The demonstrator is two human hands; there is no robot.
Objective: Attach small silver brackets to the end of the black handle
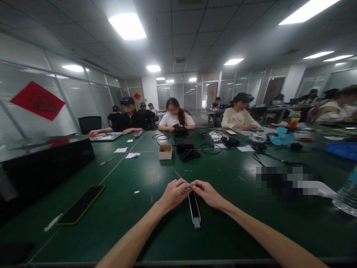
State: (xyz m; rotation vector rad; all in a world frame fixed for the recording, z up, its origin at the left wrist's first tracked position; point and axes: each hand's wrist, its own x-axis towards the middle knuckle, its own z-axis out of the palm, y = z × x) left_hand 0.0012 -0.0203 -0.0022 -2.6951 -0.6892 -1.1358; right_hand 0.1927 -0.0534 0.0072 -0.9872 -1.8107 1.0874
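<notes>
Green worktop (150, 242), shared. Item: slim black strip (194, 208), pale-edged, lying lengthwise toward me, far end under my fingertips. Left hand (174, 192) and right hand (208, 191): fingers bunched, meeting there, likely to steady it from both sides; exact pinch hidden, I cannot tell. Left of them: phone (80, 206), flat, apparently kept clear. Beyond them: open box (165, 154), perhaps for small parts.

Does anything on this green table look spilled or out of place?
No spill shows. One small white scrap lies loose on the green tabletop, left of the left hand, perhaps stray litter.
</notes>
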